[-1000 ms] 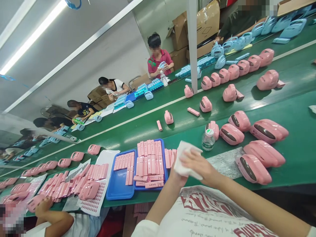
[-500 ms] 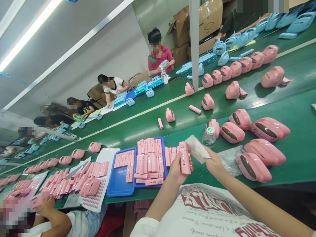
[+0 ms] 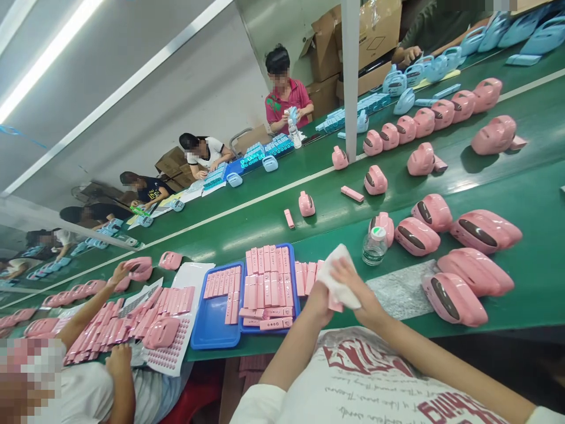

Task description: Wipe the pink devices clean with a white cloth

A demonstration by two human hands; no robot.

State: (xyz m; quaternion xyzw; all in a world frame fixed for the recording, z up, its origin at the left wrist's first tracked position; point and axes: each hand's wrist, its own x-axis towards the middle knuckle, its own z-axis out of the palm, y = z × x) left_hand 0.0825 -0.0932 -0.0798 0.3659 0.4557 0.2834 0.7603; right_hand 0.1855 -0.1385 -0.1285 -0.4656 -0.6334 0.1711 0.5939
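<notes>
My left hand (image 3: 318,303) is closed around a long pink plastic panel (image 3: 336,305), most of it hidden. Over the panel lies a white wiping cloth (image 3: 338,262), pressed down by my right hand (image 3: 351,284). More pink panels (image 3: 304,277) lie in a row just beyond my left hand. To the left, a blue tray (image 3: 290,253) holds stacked pink panels with small round holes. Joined to it is another blue tray (image 3: 212,337), partly filled with the same panels.
A clear bottle (image 3: 374,250) stands beyond my right hand, near several pink housings (image 3: 417,237). A sheet of bubble wrap (image 3: 404,291) lies on the green table. At left, a co-worker's arm (image 3: 90,309) reaches over piled panels (image 3: 106,321). More people sit across the belt.
My right hand has brought the white cloth left onto the panel, covering it. The panel has tipped from upright. The co-worker on the left has reached out to a pink housing.
</notes>
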